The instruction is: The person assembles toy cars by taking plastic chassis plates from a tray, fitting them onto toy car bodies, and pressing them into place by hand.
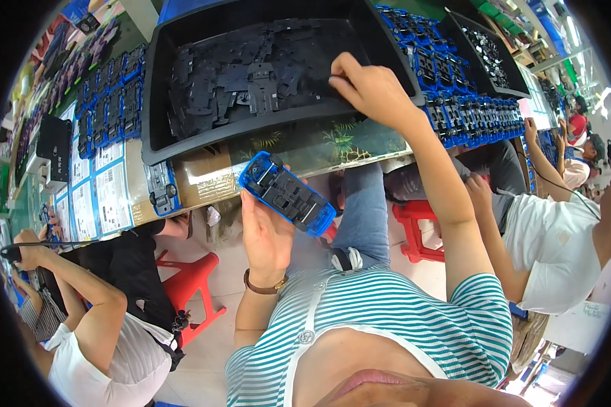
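My left hand (267, 234), a watch at its wrist, grips a blue toy car (290, 195) just off the table's front edge. The car's black underside faces up, and my fingers pass beneath it. Above the right part of a large black tray (216, 136) is my right hand (377, 91), its fingers curled in toward the thumb. Whether anything small sits between those fingertips cannot be made out. Flat black plastic parts (258, 78) lie heaped across the tray's floor.
Rows of blue-and-black toy cars stand left (112, 108) and right (448, 115) of the tray. One car (161, 190) lies near the table edge. A second black tray (489, 57) holds small shiny pieces. Co-workers sit on both sides, near red stools (190, 292).
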{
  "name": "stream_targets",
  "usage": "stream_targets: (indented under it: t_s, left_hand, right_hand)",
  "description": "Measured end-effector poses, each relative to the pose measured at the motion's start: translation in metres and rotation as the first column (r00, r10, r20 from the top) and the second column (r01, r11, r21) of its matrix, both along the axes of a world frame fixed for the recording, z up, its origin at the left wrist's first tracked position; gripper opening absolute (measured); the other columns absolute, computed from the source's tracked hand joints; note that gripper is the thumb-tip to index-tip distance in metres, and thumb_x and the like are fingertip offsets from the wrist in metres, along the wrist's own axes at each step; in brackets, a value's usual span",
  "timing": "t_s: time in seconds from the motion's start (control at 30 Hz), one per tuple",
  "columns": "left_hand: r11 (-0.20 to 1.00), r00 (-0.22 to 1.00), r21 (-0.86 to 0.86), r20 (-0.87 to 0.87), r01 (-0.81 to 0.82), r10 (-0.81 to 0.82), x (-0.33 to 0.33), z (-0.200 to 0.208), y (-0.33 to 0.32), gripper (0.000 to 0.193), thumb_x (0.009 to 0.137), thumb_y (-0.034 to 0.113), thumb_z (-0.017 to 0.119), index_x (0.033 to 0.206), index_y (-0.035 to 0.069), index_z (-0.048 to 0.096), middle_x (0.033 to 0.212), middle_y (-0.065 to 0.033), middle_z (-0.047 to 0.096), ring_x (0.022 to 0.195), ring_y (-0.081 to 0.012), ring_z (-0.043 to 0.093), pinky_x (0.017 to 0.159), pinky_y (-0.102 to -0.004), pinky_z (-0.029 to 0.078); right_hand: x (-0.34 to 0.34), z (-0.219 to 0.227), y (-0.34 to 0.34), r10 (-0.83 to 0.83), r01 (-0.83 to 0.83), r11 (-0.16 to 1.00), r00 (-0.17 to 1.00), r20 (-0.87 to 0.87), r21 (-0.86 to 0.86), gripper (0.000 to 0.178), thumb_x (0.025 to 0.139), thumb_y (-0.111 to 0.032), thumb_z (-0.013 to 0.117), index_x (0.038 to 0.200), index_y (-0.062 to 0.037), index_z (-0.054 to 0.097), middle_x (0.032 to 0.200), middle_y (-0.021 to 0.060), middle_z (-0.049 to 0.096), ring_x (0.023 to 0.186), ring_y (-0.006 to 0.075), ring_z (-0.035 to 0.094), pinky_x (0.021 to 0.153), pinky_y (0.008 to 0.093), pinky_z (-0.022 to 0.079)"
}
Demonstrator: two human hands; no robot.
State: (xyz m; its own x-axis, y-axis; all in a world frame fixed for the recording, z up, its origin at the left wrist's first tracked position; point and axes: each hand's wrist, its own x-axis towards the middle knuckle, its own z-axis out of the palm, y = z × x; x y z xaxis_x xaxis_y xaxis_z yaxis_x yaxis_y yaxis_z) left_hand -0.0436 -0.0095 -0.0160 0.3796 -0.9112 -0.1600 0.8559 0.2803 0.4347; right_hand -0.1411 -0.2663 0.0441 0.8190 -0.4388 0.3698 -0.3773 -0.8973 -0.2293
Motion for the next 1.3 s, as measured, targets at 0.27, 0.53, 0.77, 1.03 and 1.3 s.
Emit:
stream_targets:
  t_s: [0.27, 0.53, 0.77, 1.03, 1.3]
  left_hand:
    - [0.999, 0.999, 0.021, -0.008, -0.033, 0.034, 0.003, 0.001, -0.001, 0.053, 0.101, 0.045, 0.028, 0.140, 0.010, 0.035, 0.137, -0.0121, 0.046, 0.121, -0.0283, 0.050, 0.102, -0.0440, 0.040]
    - [0.997, 0.998, 0.063, -0.027, -0.047, 0.048, 0.000, -0.003, -0.005, 0.052, 0.100, 0.045, 0.031, 0.139, 0.011, 0.038, 0.134, -0.0149, 0.049, 0.120, -0.0359, 0.050, 0.101, -0.0503, 0.041]
    - [0.995, 0.997, 0.064, -0.008, -0.071, 0.072, -0.002, 0.004, -0.012, 0.051, 0.101, 0.044, 0.031, 0.139, 0.011, 0.038, 0.134, -0.0150, 0.049, 0.120, -0.0361, 0.050, 0.101, -0.0507, 0.041]
    - [0.981, 0.982, -0.044, -0.025, -0.187, 0.186, -0.013, 0.015, -0.030, 0.051, 0.100, 0.045, 0.032, 0.139, 0.012, 0.039, 0.134, -0.0113, 0.049, 0.123, -0.0265, 0.047, 0.104, -0.0440, 0.037]
    - [0.956, 0.940, -0.059, 0.170, -0.289, 0.295, -0.030, 0.010, -0.041, 0.054, 0.101, 0.046, 0.028, 0.137, 0.007, 0.039, 0.133, -0.0139, 0.049, 0.121, -0.0229, 0.048, 0.103, -0.0365, 0.037]
  right_hand:
    - [-0.018, 0.002, 0.002, 0.191, -0.166, 0.938, 0.980, -0.054, 0.303, 0.019, 0.095, -0.017, 0.049, 0.104, -0.0025, 0.058, 0.083, 0.0142, 0.065, 0.076, 0.0318, 0.064, 0.067, 0.0350, 0.047]
    - [-0.024, 0.000, -0.017, 0.264, -0.220, 0.880, 0.963, -0.049, 0.422, 0.022, 0.096, -0.018, 0.049, 0.105, -0.0010, 0.060, 0.100, 0.0144, 0.064, 0.089, 0.0260, 0.063, 0.077, 0.0312, 0.048]
    - [-0.022, 0.015, 0.006, 0.215, -0.214, 0.977, 0.964, 0.158, -0.020, 0.042, 0.075, -0.017, 0.073, 0.112, -0.0037, 0.062, 0.108, 0.0127, 0.064, 0.097, 0.0311, 0.062, 0.085, 0.0353, 0.049]
    - [-0.024, 0.008, 0.094, 0.132, -0.068, 0.984, 0.899, 0.417, -0.165, 0.054, 0.064, -0.019, 0.081, 0.110, 0.0015, 0.061, 0.102, 0.0144, 0.062, 0.085, 0.0301, 0.062, 0.070, 0.0349, 0.053]
    - [-0.023, -0.021, 0.147, 0.026, -0.015, 1.000, 0.883, 0.468, -0.026, 0.048, 0.069, -0.022, 0.078, 0.107, 0.0032, 0.063, 0.103, 0.0164, 0.062, 0.093, 0.0322, 0.065, 0.074, 0.0354, 0.055]
